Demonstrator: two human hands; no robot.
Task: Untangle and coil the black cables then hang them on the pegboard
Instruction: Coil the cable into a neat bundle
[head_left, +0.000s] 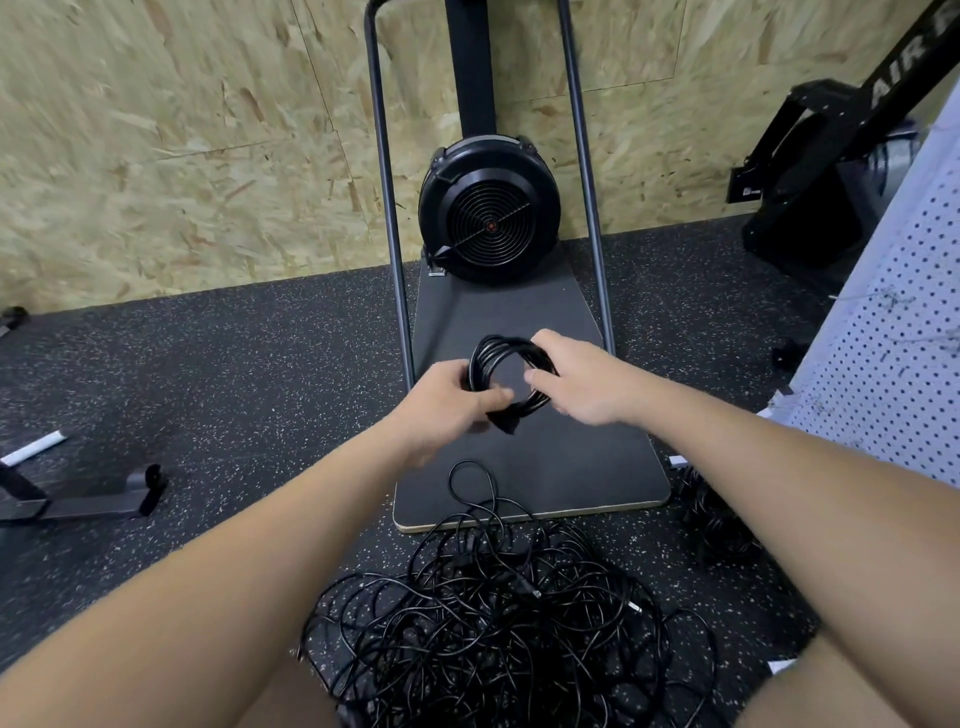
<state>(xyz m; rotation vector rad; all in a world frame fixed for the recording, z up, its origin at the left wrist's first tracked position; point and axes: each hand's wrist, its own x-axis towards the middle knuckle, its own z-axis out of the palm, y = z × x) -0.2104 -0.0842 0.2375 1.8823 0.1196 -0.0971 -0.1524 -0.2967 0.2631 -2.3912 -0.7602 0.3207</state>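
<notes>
Black cable coil (511, 376) sits between both hands, held above the dark base board (530, 467) of the fan machine (488, 208). The left hand (447, 402) curls round the coil's lower left side, just above a plug end that hangs beneath it, while the right hand (576, 382) grips the right side with fingers wrapped over the loops — both are closed on the bundle.

The cable looks light, limp and rubbery, so the loops will likely spring apart unless they are pinched together at one spot; the best hold seems to be across all the turns where they bunch, near the plug end, leaving the open ring free to slip over a hook.

Nearer the person than the board, a large tangled pile of black cables (498, 618) lies on the speckled floor (208, 415) — soft, snag-prone stuff. The white pegboard (893, 322) stands to the right of the board.
</notes>
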